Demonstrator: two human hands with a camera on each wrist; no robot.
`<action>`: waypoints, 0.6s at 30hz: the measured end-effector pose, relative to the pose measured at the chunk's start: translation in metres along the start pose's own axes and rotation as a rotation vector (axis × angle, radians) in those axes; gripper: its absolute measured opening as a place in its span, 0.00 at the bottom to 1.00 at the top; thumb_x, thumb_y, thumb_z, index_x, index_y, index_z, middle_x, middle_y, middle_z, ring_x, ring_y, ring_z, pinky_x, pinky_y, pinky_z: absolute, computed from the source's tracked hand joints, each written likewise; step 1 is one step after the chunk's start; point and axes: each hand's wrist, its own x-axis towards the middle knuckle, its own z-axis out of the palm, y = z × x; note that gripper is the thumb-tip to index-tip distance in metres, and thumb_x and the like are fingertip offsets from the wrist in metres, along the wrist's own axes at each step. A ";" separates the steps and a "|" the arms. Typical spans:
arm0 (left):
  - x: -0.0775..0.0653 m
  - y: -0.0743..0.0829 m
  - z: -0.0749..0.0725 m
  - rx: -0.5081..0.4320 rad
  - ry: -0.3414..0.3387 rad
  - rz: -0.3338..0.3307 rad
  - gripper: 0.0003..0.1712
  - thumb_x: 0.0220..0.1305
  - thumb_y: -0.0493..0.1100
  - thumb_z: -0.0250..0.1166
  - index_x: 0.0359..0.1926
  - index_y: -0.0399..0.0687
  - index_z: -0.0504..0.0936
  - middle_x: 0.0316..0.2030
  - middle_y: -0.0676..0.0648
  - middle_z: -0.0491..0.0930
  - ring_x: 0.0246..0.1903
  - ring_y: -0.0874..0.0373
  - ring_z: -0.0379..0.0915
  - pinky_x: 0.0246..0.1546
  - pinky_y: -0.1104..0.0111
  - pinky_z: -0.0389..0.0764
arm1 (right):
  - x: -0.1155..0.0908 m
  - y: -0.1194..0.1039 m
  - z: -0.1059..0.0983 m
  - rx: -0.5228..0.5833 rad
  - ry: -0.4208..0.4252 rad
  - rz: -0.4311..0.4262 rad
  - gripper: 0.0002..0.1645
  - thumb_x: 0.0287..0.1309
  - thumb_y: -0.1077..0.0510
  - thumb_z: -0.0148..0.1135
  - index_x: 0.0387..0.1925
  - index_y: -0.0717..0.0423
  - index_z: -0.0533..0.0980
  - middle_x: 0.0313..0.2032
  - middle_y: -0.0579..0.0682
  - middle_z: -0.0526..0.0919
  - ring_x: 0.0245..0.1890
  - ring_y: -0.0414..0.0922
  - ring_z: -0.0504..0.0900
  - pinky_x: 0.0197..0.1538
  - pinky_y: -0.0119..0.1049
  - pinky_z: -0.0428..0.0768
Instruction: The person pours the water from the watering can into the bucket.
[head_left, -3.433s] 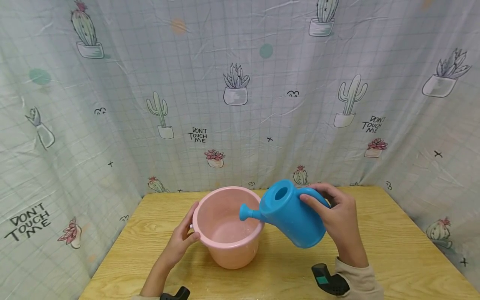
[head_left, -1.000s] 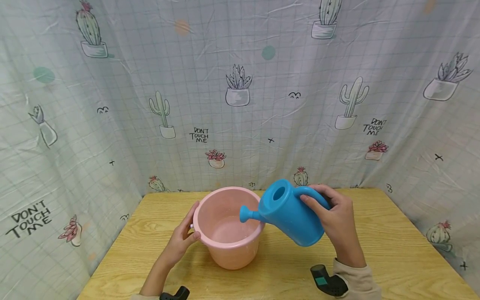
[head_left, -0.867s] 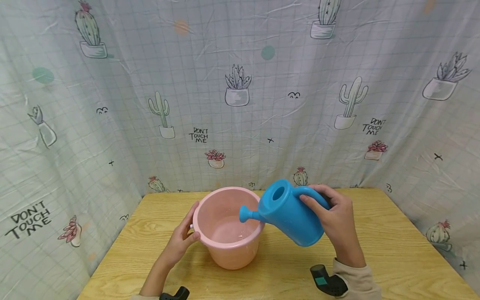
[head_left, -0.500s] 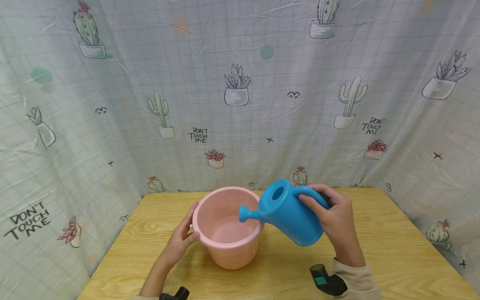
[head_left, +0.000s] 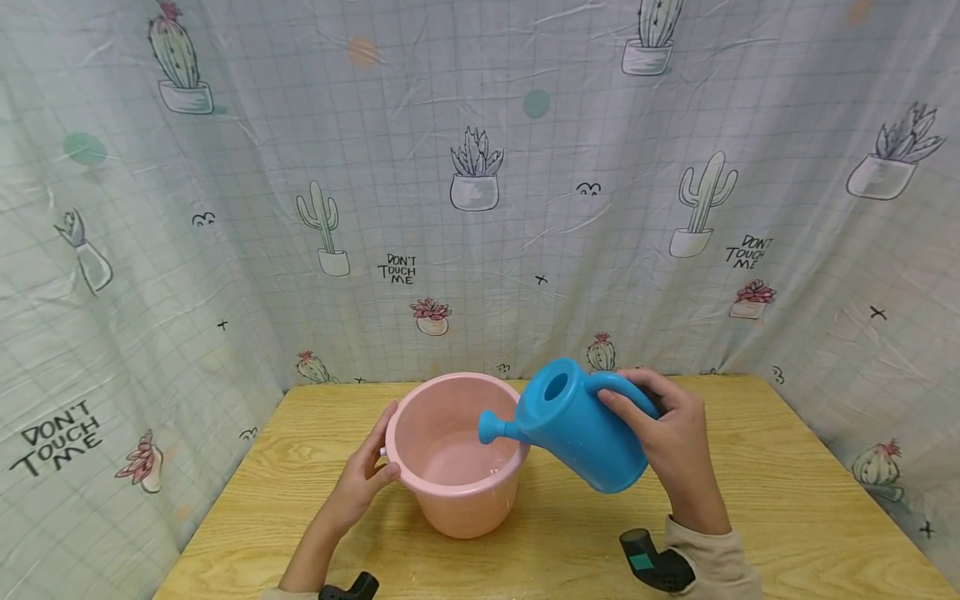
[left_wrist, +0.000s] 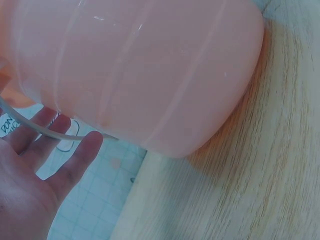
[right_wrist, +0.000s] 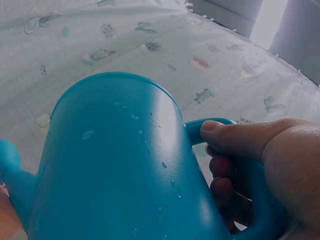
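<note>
A pink bucket (head_left: 468,510) stands upright on the wooden table. At the left of its rim my left hand (head_left: 358,485) holds it, thumb on the near side and fingers along the outer wall. In the left wrist view, several fingers of that hand (left_wrist: 30,175) reach past the bucket's thin bail handle (left_wrist: 42,129). My right hand (head_left: 678,429) grips the handle of a blue watering can (head_left: 588,433), thumb on top. The can tilts left, its spout head (head_left: 491,427) over the bucket's opening. Small glints show inside the bucket; water drops cling to the can (right_wrist: 120,165).
The wooden table (head_left: 765,500) reaches back to a curtain (head_left: 480,250) printed with cacti, which also hangs at both sides. Black devices (head_left: 656,562) sit on both wrists. A bright ceiling light (right_wrist: 269,22) shows in the right wrist view.
Since the earliest frame the watering can has tipped very slightly further left. Both hands keep their holds, and the bucket stays in place. Small glints inside the bucket come and go.
</note>
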 end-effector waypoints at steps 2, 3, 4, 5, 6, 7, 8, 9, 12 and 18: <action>0.000 -0.001 0.000 0.000 0.002 -0.005 0.42 0.70 0.42 0.58 0.77 0.56 0.46 0.77 0.45 0.45 0.67 0.74 0.55 0.57 0.76 0.72 | 0.000 0.000 0.000 0.001 0.000 0.003 0.13 0.57 0.60 0.67 0.45 0.58 0.82 0.37 0.26 0.81 0.40 0.30 0.81 0.46 0.29 0.78; 0.000 -0.001 0.000 0.002 0.003 -0.006 0.42 0.70 0.42 0.58 0.77 0.56 0.45 0.77 0.45 0.45 0.67 0.74 0.55 0.57 0.76 0.72 | 0.000 0.000 0.000 0.001 -0.001 0.004 0.13 0.57 0.60 0.67 0.45 0.58 0.82 0.37 0.26 0.81 0.40 0.30 0.81 0.46 0.29 0.78; 0.000 -0.001 0.000 0.003 0.002 -0.005 0.42 0.70 0.42 0.58 0.77 0.55 0.45 0.77 0.45 0.45 0.67 0.74 0.55 0.56 0.76 0.72 | 0.000 0.000 0.000 0.003 -0.002 0.006 0.13 0.58 0.60 0.67 0.45 0.58 0.82 0.37 0.26 0.81 0.40 0.30 0.81 0.46 0.29 0.78; 0.000 -0.001 0.000 0.002 0.002 -0.007 0.42 0.70 0.42 0.58 0.77 0.55 0.45 0.77 0.45 0.45 0.66 0.74 0.55 0.56 0.76 0.72 | 0.000 0.000 0.000 0.004 -0.003 0.007 0.12 0.58 0.60 0.67 0.45 0.58 0.82 0.37 0.26 0.81 0.40 0.30 0.81 0.46 0.29 0.78; 0.000 -0.001 0.000 0.002 0.001 -0.005 0.42 0.70 0.42 0.58 0.77 0.55 0.45 0.77 0.44 0.45 0.66 0.74 0.55 0.56 0.76 0.72 | 0.000 0.000 0.000 0.005 -0.003 0.008 0.12 0.58 0.60 0.67 0.45 0.57 0.82 0.37 0.26 0.81 0.40 0.30 0.81 0.46 0.29 0.78; 0.000 -0.001 0.000 0.001 0.000 -0.003 0.42 0.70 0.43 0.58 0.77 0.56 0.45 0.77 0.44 0.45 0.66 0.74 0.55 0.56 0.76 0.72 | 0.000 0.000 0.000 0.006 -0.003 0.009 0.12 0.58 0.60 0.67 0.45 0.57 0.82 0.37 0.26 0.81 0.40 0.30 0.81 0.46 0.31 0.78; 0.001 0.000 0.000 -0.001 -0.001 -0.004 0.42 0.70 0.43 0.58 0.77 0.56 0.45 0.77 0.44 0.45 0.66 0.75 0.55 0.56 0.76 0.72 | 0.000 0.000 0.000 0.008 -0.003 0.009 0.12 0.58 0.60 0.67 0.45 0.57 0.82 0.37 0.26 0.81 0.40 0.30 0.81 0.47 0.33 0.79; 0.000 0.000 0.000 -0.002 -0.002 -0.002 0.42 0.70 0.43 0.58 0.77 0.56 0.45 0.77 0.44 0.45 0.66 0.75 0.55 0.56 0.76 0.72 | 0.000 0.000 0.000 0.012 -0.003 0.008 0.12 0.58 0.60 0.67 0.45 0.58 0.82 0.37 0.26 0.81 0.40 0.30 0.81 0.47 0.35 0.79; 0.001 0.000 0.000 -0.008 -0.003 -0.005 0.42 0.70 0.43 0.58 0.77 0.58 0.45 0.77 0.45 0.45 0.66 0.75 0.55 0.56 0.76 0.72 | 0.000 0.001 0.000 0.022 0.001 0.002 0.13 0.58 0.60 0.67 0.45 0.58 0.82 0.37 0.25 0.81 0.40 0.29 0.81 0.49 0.46 0.80; 0.001 -0.001 0.000 -0.011 -0.003 -0.012 0.42 0.71 0.42 0.57 0.77 0.58 0.45 0.77 0.44 0.44 0.66 0.75 0.55 0.56 0.76 0.73 | 0.000 0.000 0.001 0.024 0.006 -0.003 0.13 0.57 0.60 0.68 0.45 0.58 0.82 0.37 0.25 0.80 0.40 0.29 0.80 0.49 0.51 0.80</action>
